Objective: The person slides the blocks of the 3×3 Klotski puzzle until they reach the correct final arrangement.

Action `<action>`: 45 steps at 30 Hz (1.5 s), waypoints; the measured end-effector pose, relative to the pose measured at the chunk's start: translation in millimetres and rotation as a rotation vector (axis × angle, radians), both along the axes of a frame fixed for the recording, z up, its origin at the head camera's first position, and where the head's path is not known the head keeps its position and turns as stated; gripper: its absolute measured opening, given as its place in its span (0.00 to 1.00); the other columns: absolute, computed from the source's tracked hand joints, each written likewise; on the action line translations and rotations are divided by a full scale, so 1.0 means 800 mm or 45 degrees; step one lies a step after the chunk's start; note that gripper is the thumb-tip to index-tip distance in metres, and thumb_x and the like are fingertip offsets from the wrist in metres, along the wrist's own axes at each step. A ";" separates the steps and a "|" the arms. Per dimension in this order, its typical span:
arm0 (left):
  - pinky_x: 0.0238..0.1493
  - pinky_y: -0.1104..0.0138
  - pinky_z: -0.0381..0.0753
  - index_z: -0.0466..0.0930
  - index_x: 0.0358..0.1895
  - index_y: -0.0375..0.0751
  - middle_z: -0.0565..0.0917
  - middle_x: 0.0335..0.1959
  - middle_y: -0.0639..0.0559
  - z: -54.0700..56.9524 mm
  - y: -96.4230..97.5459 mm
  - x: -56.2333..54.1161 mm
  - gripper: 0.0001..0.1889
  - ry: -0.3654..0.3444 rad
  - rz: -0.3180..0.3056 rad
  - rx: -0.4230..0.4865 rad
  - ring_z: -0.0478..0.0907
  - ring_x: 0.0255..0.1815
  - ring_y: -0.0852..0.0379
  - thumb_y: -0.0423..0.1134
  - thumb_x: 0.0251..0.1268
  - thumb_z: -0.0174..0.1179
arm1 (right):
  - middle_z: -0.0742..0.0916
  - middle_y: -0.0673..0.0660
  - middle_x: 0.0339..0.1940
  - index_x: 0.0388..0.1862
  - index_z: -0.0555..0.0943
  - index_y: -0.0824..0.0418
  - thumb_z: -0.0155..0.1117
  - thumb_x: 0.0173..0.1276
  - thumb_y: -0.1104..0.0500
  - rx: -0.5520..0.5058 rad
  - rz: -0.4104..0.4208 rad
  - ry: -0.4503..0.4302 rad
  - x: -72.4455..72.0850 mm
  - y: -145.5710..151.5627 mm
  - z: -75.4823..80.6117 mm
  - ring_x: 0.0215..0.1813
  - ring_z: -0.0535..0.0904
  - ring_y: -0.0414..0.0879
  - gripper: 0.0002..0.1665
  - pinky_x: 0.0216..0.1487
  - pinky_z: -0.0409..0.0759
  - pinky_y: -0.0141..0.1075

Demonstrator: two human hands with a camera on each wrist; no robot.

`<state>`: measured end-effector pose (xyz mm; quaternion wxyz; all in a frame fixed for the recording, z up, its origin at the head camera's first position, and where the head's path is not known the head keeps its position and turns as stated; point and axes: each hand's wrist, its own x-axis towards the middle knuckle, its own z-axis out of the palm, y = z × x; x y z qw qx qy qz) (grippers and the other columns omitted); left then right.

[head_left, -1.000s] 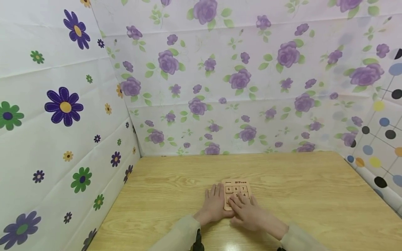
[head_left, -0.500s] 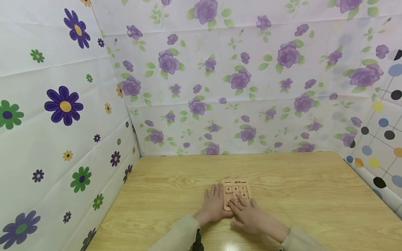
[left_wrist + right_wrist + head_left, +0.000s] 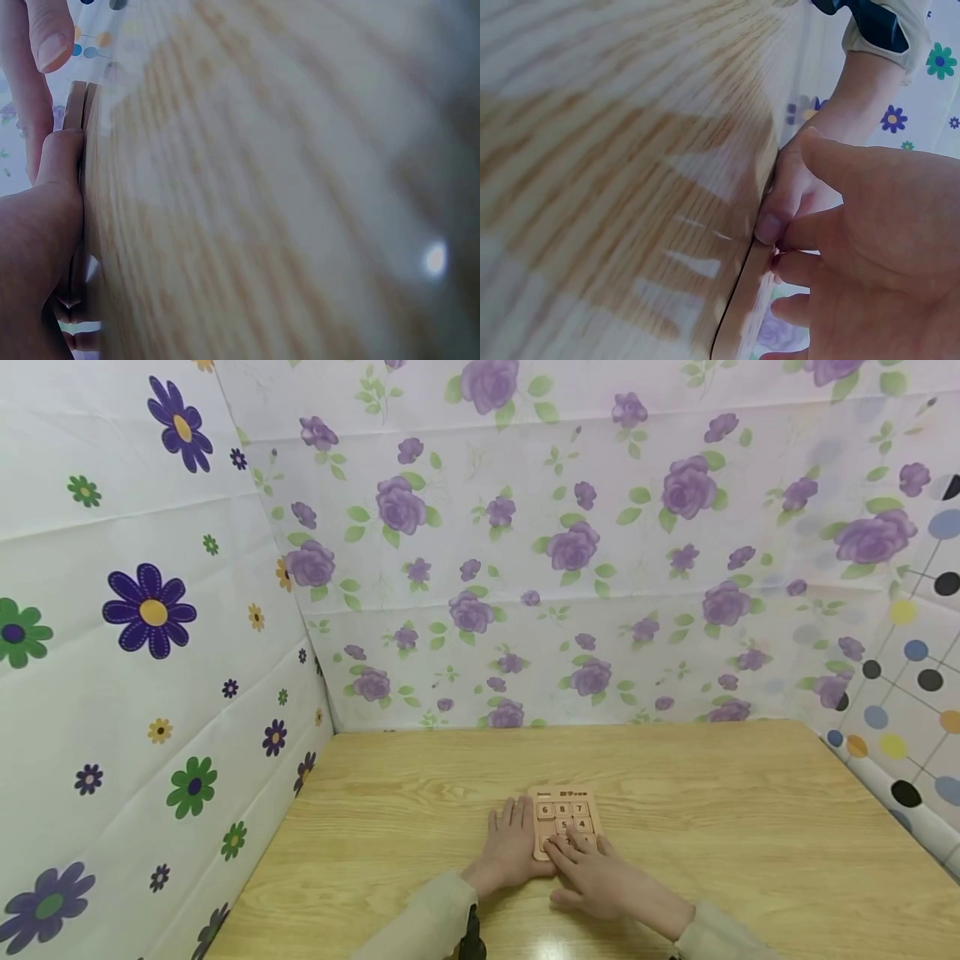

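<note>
A wooden number slide puzzle (image 3: 546, 827) lies flat on the table. Tiles 6, 8 and 7 form its top row; 5 and 4 sit in the middle row, with a gap at the left. My left hand (image 3: 512, 850) lies along the puzzle's left side, fingers stretched out and thumb along the near edge. Fingertips of my right hand (image 3: 600, 878) touch the bottom-row tiles, partly covering them. In the left wrist view, the left thumb (image 3: 60, 157) lies against the puzzle's edge (image 3: 75, 105). The right wrist view shows the right hand (image 3: 889, 232) over the puzzle, its fingertips partly hidden.
The wood-grain table (image 3: 420, 785) stretches around the puzzle. A rose-print cloth (image 3: 525, 635) hangs behind it, a daisy-print cloth (image 3: 247, 710) stands at the left, and a dotted cloth (image 3: 900, 693) at the right.
The head view has shifted very slightly. Both hands and the puzzle tiles stay practically where they were.
</note>
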<state>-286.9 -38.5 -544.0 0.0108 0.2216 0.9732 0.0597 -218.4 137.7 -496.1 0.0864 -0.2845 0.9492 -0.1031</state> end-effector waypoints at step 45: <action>0.72 0.39 0.55 0.44 0.76 0.32 0.51 0.78 0.37 -0.001 -0.004 -0.001 0.62 0.001 -0.025 0.033 0.49 0.78 0.38 0.77 0.51 0.54 | 0.64 0.59 0.77 0.76 0.59 0.58 0.39 0.74 0.33 0.001 -0.093 -0.015 -0.063 -0.006 0.000 0.80 0.49 0.60 0.42 0.74 0.46 0.66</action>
